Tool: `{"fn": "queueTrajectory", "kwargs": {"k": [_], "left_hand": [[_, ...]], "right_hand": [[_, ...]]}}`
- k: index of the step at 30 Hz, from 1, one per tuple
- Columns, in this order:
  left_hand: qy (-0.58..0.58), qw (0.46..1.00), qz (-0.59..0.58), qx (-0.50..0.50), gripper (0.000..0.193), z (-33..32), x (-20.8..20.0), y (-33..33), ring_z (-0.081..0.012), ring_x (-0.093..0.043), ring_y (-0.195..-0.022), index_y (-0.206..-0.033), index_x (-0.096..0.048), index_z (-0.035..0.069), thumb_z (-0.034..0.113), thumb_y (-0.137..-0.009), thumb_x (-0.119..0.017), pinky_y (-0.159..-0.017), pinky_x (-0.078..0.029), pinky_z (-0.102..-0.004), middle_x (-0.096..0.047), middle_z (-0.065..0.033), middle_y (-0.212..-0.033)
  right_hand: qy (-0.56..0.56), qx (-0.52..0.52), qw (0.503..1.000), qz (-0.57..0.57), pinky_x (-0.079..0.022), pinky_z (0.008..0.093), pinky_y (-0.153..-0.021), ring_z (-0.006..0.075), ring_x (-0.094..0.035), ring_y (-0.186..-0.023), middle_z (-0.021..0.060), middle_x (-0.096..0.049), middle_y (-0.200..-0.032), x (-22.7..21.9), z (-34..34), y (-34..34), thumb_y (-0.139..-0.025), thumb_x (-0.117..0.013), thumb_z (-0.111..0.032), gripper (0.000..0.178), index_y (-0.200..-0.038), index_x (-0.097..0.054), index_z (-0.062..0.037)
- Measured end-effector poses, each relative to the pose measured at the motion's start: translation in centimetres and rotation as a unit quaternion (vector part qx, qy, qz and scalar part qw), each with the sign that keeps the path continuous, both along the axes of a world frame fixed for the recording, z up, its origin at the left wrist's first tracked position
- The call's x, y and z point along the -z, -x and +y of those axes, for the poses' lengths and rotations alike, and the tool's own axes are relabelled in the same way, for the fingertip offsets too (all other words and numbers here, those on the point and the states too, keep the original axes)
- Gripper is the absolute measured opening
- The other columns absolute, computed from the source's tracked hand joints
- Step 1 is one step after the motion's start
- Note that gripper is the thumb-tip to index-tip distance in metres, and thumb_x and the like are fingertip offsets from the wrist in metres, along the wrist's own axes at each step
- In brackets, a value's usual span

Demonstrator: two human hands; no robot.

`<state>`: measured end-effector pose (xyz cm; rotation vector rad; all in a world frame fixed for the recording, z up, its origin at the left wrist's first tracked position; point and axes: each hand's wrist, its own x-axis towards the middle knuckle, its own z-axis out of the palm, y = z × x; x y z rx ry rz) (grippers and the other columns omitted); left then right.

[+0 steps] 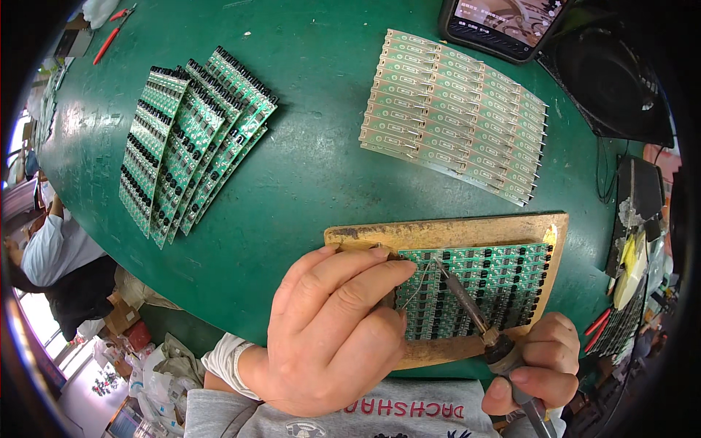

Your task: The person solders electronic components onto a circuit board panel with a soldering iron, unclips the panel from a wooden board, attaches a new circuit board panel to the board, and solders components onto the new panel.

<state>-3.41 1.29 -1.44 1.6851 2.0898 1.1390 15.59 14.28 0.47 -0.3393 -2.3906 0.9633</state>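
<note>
My right hand [546, 361] is closed round the handle of a soldering iron [467, 303]. The iron slants up and left, its tip at the upper left part of a green circuit board panel [504, 285] with rows of small black components. My left hand [339, 321] lies over the panel's left edge, fingers bent. From its fingertips a thin silvery solder wire [418, 287] runs toward the iron's tip; the grip itself is partly hidden. Whether wire and tip touch is too small to tell. Beneath the panel is a worn wooden board [438, 232].
Several populated green panels [193, 142] lie fanned at the upper left. A stack of pale panels with protruding pins [453, 117] sits farther back, near a phone [504, 29] and a black speaker-like object [606, 80]. Red-handled cutters [109, 40] lie far left; another person [62, 248] is beyond the table edge.
</note>
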Motion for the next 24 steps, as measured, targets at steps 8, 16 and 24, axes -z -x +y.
{"fn": "queueTrajectory", "kwargs": {"k": [8,16,24], "left_hand": [[0.006,1.0,0.003,0.001,0.024,-0.16,-0.24,-0.18,-0.0365,-0.061,-0.095,-0.072,-0.049,0.003,-0.002,-0.06,-0.07,-0.078,-0.047,-0.0464,-0.068,-0.0192,-0.1],[0.0,1.0,-0.001,-0.002,0.024,0.03,0.08,-0.13,-0.036,-0.061,-0.095,-0.072,-0.05,0.003,-0.002,-0.06,-0.07,-0.078,-0.047,-0.0472,-0.067,-0.019,-0.101],[0.007,1.0,-0.001,-0.001,0.024,-0.33,0.07,-0.09,-0.0361,-0.061,-0.096,-0.072,-0.05,0.003,-0.002,-0.06,-0.07,-0.081,-0.047,-0.0479,-0.067,-0.0192,-0.102]], "right_hand": [[0.005,0.009,1.0,-0.005,-0.031,0.0325,-0.047,0.0147,-0.041,-0.047,0.0015,-0.041,-0.063,-0.36,-0.18,-0.14,-0.076,-0.073,-0.025,0.034,-0.088,-0.044,-0.0115],[0.006,0.002,1.0,0.002,-0.03,0.0322,-0.044,0.015,-0.043,-0.046,0.0015,-0.041,-0.062,-0.15,-0.05,0.01,-0.076,-0.073,-0.027,0.035,-0.088,-0.044,-0.0113],[0.006,-0.036,0.999,-0.011,-0.03,0.032,-0.044,0.0148,-0.042,-0.045,0.0014,-0.04,-0.063,-0.27,0.27,-0.32,-0.077,-0.072,-0.026,0.034,-0.089,-0.043,-0.0114]]}}
